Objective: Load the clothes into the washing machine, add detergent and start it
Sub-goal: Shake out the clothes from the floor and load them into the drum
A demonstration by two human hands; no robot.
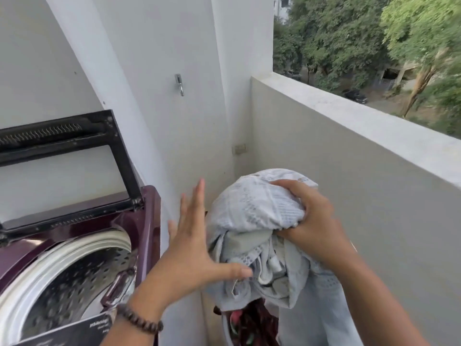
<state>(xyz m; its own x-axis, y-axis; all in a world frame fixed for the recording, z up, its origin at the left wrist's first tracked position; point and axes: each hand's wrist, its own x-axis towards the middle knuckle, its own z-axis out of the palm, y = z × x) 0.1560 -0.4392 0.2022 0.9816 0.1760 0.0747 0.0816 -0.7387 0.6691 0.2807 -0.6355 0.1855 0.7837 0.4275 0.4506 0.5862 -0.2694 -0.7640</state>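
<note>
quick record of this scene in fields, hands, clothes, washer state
setting: balcony corner beside a parapet wall
washing machine: maroon top-loader, lid raised, drum looks empty as far as visible
right hand: grips a bundle of pale patterned cloth
left hand: fingers spread, thumb touching the bundle
other laundry: dark red patterned fabric below the bundle
left wrist: beaded bracelet
detergent: none in view

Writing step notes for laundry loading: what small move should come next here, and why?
Probably swing the pale grey-white bundle of clothes, gripped by the right hand, leftward over the maroon top-loading washing machine; its lid stands open, and the left hand is spread beside the bundle.
</note>
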